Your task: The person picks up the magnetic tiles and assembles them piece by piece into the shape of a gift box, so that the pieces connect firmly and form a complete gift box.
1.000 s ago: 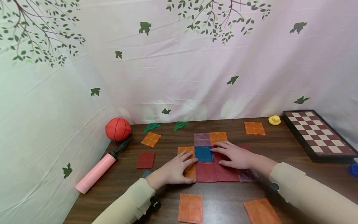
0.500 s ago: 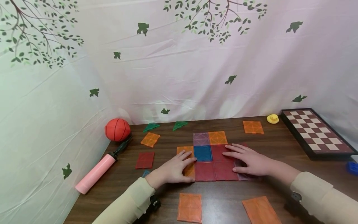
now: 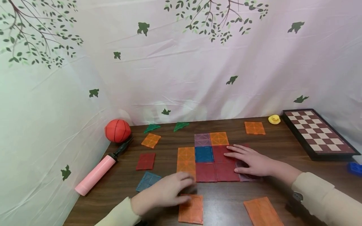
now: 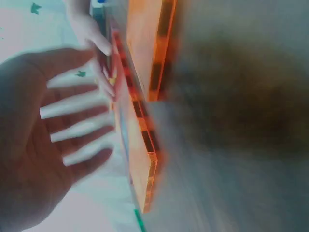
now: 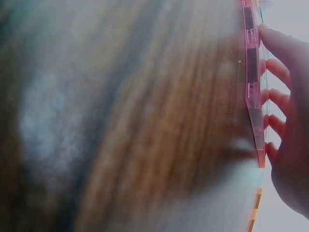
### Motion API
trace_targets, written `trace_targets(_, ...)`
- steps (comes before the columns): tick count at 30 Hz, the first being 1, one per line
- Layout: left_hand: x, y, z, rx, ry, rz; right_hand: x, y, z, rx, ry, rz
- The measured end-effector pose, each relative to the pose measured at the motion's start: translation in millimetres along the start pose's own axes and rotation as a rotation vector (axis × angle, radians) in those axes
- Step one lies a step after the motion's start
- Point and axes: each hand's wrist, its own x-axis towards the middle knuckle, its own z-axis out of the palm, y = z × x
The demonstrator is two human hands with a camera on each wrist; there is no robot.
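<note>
In the head view, flat see-through magnetic tiles form a joined patch: a blue tile point(image 3: 204, 154), red tiles point(image 3: 205, 172), orange tiles point(image 3: 186, 155) at the left, and a purple tile point(image 3: 202, 140) at the back. My right hand point(image 3: 253, 161) rests its spread fingertips on the red tiles and partly covers the patch's right end. Blurred, my left hand point(image 3: 167, 191) hovers between the patch and a loose orange tile point(image 3: 193, 213) in front. Its fingers are spread and hold nothing in the left wrist view. The right wrist view shows my right fingers touching the tiles' top.
Loose tiles lie at the left: blue point(image 3: 148, 181), red point(image 3: 145, 161), orange point(image 3: 151, 140), and green triangles point(image 3: 181, 126). Another orange tile point(image 3: 263, 211) lies front right. A red ball point(image 3: 117, 130), pink pump point(image 3: 96, 174), rubber duck point(image 3: 274, 119) and checkered board point(image 3: 316, 131) stand around.
My left hand has lifted off the orange tiles at the patch's left and moved toward the near loose orange tile. My right hand slid rightward earlier, then stayed on the red tiles.
</note>
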Motion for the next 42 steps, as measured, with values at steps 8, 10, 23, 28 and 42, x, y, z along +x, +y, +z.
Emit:
trace_targets(8,-41.3,18.9,9.5,-0.092,-0.105,0.141,0,-3,-2,0.013,0.002,0.000)
trace_targets(10,-41.8,20.8,15.2,-0.090,-0.111,0.152,1,-3,-2,0.015,0.000,0.003)
trace_targets(23,-6.6,35.3,22.4,0.119,-0.070,0.152,1,-2,-1,0.013,0.021,-0.014)
trace_targets(28,5.5,34.0,25.6,0.176,-0.040,0.161,1,-3,-1,0.013,0.013,-0.011)
trace_targets(42,21.5,30.7,26.6,0.171,-0.048,0.123,1,-2,-1,0.013,0.005,-0.001)
